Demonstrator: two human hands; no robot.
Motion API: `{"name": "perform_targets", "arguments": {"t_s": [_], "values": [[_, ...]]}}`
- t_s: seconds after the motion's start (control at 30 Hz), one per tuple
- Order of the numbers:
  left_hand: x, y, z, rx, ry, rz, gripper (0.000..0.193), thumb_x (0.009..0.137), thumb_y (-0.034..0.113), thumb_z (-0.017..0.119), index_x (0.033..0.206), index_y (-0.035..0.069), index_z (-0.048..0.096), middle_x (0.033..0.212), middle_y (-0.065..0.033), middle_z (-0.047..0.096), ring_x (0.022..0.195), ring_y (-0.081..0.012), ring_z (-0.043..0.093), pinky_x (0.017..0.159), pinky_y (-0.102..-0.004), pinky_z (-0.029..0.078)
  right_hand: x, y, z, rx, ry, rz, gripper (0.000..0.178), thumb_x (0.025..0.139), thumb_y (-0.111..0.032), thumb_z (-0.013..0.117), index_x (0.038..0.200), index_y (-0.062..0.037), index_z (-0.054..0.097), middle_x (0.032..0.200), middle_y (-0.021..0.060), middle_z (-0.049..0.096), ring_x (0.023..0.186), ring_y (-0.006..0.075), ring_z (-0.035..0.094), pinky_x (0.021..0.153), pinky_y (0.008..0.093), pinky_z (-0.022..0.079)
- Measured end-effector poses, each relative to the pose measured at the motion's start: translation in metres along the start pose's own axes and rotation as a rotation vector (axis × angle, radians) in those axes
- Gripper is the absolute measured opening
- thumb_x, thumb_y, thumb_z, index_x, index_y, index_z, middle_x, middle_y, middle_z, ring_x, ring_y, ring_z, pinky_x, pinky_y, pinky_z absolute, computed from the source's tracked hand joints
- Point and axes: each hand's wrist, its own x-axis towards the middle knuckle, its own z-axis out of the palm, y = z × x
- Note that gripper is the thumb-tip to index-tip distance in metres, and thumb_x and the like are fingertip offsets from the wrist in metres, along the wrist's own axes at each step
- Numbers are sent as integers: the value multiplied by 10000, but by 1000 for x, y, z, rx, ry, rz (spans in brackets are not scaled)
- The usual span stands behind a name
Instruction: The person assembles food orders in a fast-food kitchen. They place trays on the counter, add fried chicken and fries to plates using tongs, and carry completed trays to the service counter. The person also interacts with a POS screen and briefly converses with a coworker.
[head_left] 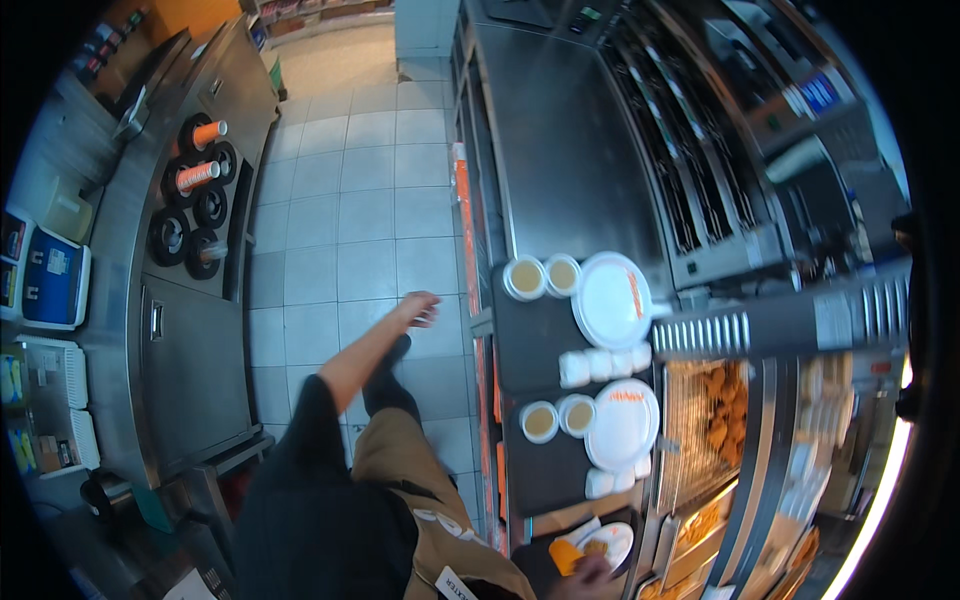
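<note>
My left hand [418,309] hangs over the tiled floor at the end of an outstretched arm. Its fingers are loosely bent and partly apart, with nothing seen in them. At the bottom, my right hand [585,578] is blurred and partly dark, beside a white plate [621,545] bearing a brown fried piece [596,549] and an orange wrapper or paper [566,556]. Whether its fingers grip anything does not show. Beyond it, a dark tray [545,468] and a farther dark tray [525,345] each carry two cups of pale yellow liquid, a white plate and several white wrapped bundles.
Right of the trays, a wire rack [690,440] holds fried pieces under a metal shelf [780,325]. A steel counter [560,150] stretches away beyond. Across the tiled aisle [370,215], a steel cabinet [195,370] has round cup dispensers [172,235] with orange cups [198,175].
</note>
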Motion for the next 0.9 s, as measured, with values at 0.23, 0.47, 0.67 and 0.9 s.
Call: {"name": "perform_targets", "arguments": {"t_s": [0.23,0.47,0.67,0.9], "values": [[256,32,125,394,146,199,502,867,251,643,1261,-24,496,1106,-236,638,1021,-379,614,852,-445,512,-115,-49,165,-241,-629,820,150,914,-124,617,883,16,660,743,64,668,627,123,602,552,289,483],[277,23,173,-68,8,128,538,1031,407,360,1293,-12,571,1234,-198,624,1136,-299,594,973,-399,439,-167,-77,197,-209,-564,1210,146,910,-123,619,913,15,668,749,61,671,630,120,603,554,283,484],[261,53,74,-79,286,522,531,725,-18,660,1229,-36,495,1132,-138,592,943,-236,595,871,-375,484,-244,-114,212,-56,-407,1364,149,907,-122,620,939,13,674,755,58,673,632,116,605,556,279,485],[182,79,-269,179,74,202,161,658,26,620,816,7,646,714,-63,626,624,-200,581,606,-367,448,-403,-138,192,144,-221,1453,160,903,-120,622,969,12,682,761,54,676,635,113,606,558,273,486]]}}
